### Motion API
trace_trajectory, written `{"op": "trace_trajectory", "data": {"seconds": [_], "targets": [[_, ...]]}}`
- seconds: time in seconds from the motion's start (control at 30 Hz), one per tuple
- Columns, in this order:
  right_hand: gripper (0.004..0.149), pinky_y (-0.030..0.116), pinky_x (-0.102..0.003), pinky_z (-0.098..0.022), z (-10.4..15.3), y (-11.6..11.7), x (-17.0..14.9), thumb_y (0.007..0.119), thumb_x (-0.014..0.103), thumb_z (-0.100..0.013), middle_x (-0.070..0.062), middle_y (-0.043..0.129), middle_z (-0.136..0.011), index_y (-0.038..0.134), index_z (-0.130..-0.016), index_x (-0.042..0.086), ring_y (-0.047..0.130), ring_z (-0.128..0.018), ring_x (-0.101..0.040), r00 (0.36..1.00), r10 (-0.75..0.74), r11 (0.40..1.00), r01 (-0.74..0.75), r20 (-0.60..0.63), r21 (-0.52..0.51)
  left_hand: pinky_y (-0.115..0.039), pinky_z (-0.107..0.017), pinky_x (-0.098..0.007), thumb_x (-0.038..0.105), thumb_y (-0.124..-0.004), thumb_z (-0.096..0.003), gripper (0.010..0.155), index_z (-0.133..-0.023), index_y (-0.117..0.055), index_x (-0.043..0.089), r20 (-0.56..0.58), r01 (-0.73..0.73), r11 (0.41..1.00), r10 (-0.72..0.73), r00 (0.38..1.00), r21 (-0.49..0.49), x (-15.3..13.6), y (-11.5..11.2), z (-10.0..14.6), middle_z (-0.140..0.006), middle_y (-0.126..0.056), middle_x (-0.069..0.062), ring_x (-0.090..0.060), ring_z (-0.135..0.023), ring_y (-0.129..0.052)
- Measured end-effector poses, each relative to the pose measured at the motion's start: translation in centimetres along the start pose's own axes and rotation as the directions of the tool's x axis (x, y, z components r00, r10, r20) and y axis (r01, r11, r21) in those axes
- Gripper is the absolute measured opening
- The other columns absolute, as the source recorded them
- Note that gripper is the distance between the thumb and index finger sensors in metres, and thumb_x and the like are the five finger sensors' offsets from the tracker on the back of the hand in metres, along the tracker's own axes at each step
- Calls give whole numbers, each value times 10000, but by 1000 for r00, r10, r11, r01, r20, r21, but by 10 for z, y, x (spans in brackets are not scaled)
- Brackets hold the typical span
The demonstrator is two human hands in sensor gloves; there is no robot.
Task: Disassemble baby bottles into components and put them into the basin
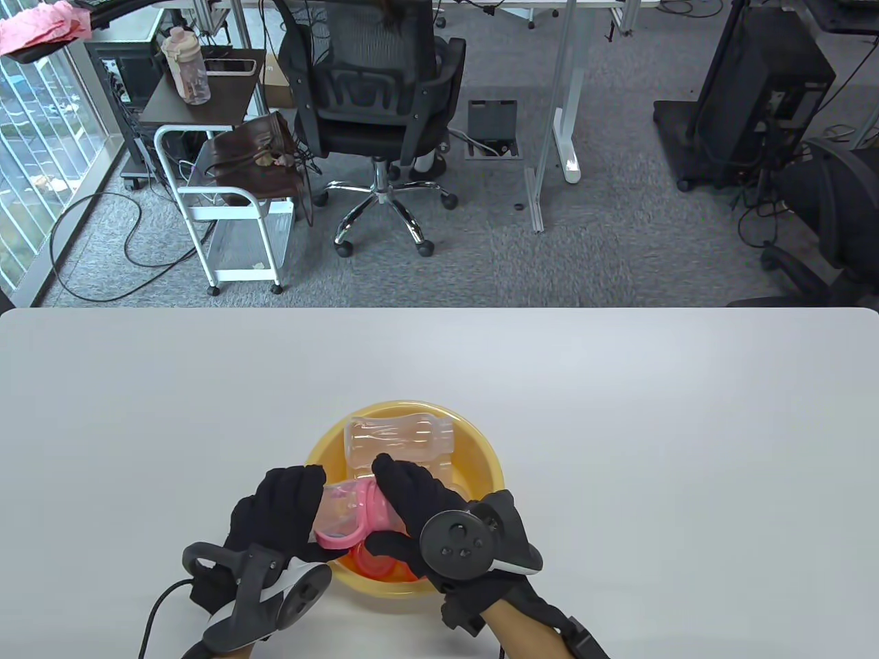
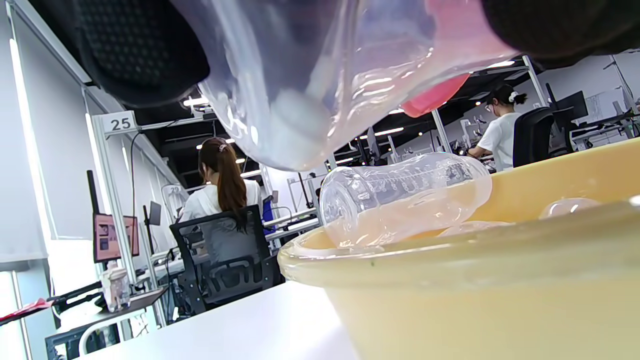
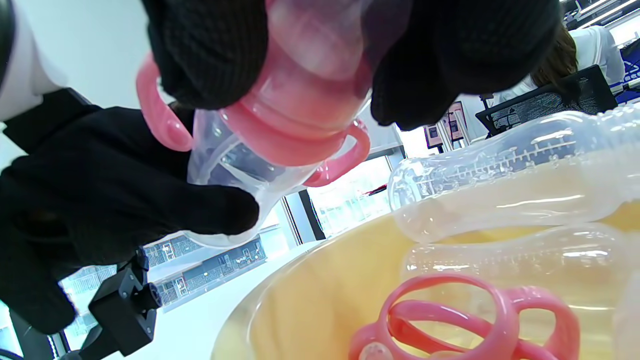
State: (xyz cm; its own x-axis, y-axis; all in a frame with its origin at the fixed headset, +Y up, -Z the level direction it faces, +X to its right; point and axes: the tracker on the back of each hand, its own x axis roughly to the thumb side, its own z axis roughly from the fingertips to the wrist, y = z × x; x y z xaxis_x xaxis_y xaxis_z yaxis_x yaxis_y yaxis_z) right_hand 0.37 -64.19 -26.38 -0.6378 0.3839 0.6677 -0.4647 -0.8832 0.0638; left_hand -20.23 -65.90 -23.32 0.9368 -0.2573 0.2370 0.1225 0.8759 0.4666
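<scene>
A baby bottle (image 1: 343, 511) with a clear body and a pink handled collar hangs over the near-left rim of the yellow basin (image 1: 481, 446). My left hand (image 1: 285, 511) grips the clear body (image 2: 310, 75). My right hand (image 1: 412, 504) is curled round the pink cap end (image 3: 305, 95). Inside the basin lie two clear bottle bodies (image 1: 398, 434) (image 3: 505, 175) and a pink handle ring (image 3: 450, 320). The basin's front part is hidden behind my hands in the table view.
The basin rim (image 2: 450, 255) fills the lower right of the left wrist view. White table (image 1: 687, 446) stretches on all sides. Beyond the far edge stand an office chair (image 1: 374, 89) and a white cart (image 1: 226, 220).
</scene>
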Motion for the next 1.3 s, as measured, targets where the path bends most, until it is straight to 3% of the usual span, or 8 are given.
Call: {"op": "trace_trajectory", "data": {"seconds": [0.43, 0.53, 0.57, 0.67, 0.87, 0.97, 1.13, 1.3], "targets": [[842, 859, -488, -429, 0, 0, 3, 725, 448, -514, -387, 564, -1018, 369, -1134, 2, 911, -620, -442, 999, 35, 999, -35, -9, -14, -917, -474, -501, 709, -722, -309, 957, -1056, -600, 123, -28, -15, 999, 14, 999, -40, 1, -1, -2, -994, -794, -134, -322, -901, -916], [781, 897, -447, -363, 0, -6, -3, 722, 441, -529, -337, 650, -977, 439, -1103, -8, 967, -548, -386, 990, 123, 962, -136, -69, -236, -938, -440, -478, 739, -672, -354, 951, -1053, -630, 96, -156, -113, 991, 100, 983, -76, -3, 2, -4, -964, -831, -148, -322, -847, -953], [795, 890, -447, -378, 0, -8, -3, 722, 453, -533, -339, 631, -986, 424, -1105, -12, 955, -563, -387, 995, 75, 985, -84, -67, -148, -892, -484, -539, 702, -723, -338, 951, -1057, -625, 88, -183, -180, 983, 169, 969, -42, -4, 1, -4, -980, -807, -174, -362, -868, -918], [803, 863, -497, -459, 3, -12, -4, 754, 427, -535, -341, 565, -1047, 394, -1129, 24, 916, -652, -442, 995, 56, 988, -68, -84, -141, -884, -556, -510, 737, -682, -341, 946, -1065, -593, 133, -133, -52, 998, 46, 990, -42, -8, -3, -2, -996, -794, -124, -307, -890, -918], [759, 800, -554, -575, 3, -21, -22, 801, 358, -545, -350, 421, -1113, 413, -1169, 166, 830, -775, -512, 977, 50, 998, -59, -209, -37, -829, -602, -540, 725, -702, -337, 951, -1070, -579, 131, -148, -54, 999, 52, 988, -8, -18, -17, 3, -1011, -772, -132, -328, -910, -890], [752, 822, -537, -558, 4, -21, -29, 802, 374, -541, -333, 470, -1103, 436, -1167, 171, 858, -754, -497, 966, 99, 994, -106, -237, -19, -804, -639, -539, 740, -676, -337, 949, -1068, -577, 143, -145, 3, 999, -10, 989, -48, -19, -26, 2, -1012, -777, -112, -302, -910, -904], [851, 876, -484, -432, 6, -15, -45, 814, 435, -513, -334, 644, -1023, 417, -1127, 0, 960, -618, -442, 916, 149, 989, -132, -373, 69, -768, -665, -550, 735, -678, -342, 949, -1069, -573, 135, -190, -25, 999, 16, 982, -43, -28, -32, 2, -1011, -774, -120, -313, -911, -898], [788, 884, -462, -412, 5, 1, -54, 821, 421, -507, -316, 653, -1043, 488, -1113, 45, 970, -604, -439, 871, 267, 960, -204, -412, 191, -767, -665, -551, 735, -678, -343, 948, -1070, -571, 136, -202, -40, 999, 33, 979, -28, -32, -31, 3, -1012, -773, -123, -313, -911, -897]]}}
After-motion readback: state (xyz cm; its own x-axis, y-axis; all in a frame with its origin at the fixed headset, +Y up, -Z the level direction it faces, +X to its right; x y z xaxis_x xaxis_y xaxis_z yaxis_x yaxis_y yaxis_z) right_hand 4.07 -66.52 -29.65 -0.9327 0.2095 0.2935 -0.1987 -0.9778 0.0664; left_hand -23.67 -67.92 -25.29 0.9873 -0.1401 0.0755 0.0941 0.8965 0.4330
